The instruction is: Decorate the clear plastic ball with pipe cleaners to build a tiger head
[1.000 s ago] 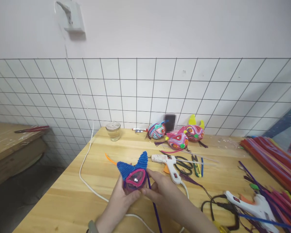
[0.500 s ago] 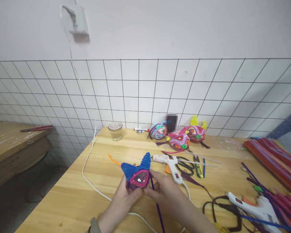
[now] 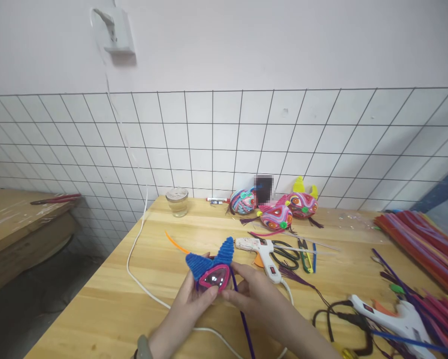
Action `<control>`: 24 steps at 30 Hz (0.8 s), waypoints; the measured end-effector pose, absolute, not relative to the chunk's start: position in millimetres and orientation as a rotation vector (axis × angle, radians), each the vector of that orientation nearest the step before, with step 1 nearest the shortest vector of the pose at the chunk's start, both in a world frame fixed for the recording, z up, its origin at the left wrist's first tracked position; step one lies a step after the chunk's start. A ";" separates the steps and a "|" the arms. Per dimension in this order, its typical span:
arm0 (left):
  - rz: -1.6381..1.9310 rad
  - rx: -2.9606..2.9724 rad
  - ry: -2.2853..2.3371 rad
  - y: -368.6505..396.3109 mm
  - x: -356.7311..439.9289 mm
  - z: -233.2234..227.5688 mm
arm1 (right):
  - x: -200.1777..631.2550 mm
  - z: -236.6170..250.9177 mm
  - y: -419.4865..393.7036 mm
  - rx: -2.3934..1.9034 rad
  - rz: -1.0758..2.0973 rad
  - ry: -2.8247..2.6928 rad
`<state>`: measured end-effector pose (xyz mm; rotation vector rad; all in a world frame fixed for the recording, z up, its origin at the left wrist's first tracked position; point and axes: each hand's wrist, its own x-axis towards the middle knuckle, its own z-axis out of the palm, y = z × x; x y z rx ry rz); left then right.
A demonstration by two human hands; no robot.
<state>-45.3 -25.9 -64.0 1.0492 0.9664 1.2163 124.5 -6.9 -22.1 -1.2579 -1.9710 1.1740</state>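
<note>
Between my hands is a clear ornament [image 3: 215, 277] with two blue pipe-cleaner ears [image 3: 224, 252] and a pink drop-shaped outline on its front. My left hand [image 3: 194, 300] grips it from the left, thumb on the lower front edge. On the right side, my right hand [image 3: 251, 290] has its fingers closed at the ornament's edge, by a purple pipe cleaner [image 3: 245, 321] that trails down toward the table's front. An orange pipe cleaner [image 3: 176, 243] lies behind the left ear. The ornament's back is hidden.
A white glue gun [image 3: 259, 249] lies just beyond my right hand, scissors [image 3: 286, 259] and snips [image 3: 305, 257] beside it. Finished ornaments [image 3: 276, 218] stand by the wall near a glass [image 3: 177, 203]. Another glue gun [image 3: 392, 319] and pipe cleaners [image 3: 426, 254] lie right. A white cable [image 3: 137, 279] crosses the table.
The ornament has shifted slightly down and tilted a little. My left thumb has moved slightly up onto its front. Both hands keep their hold.
</note>
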 end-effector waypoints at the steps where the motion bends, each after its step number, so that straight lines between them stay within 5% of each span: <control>1: 1.221 1.063 0.956 -25.5 -45.6 -66.0 | 124.5 -23.3 -6.7 -1.244 1.186 -1.960; 24: 1.089 1.170 0.953 -23.0 -59.8 -56.8 | 124.5 -29.0 -8.1 -1.379 1.048 -2.017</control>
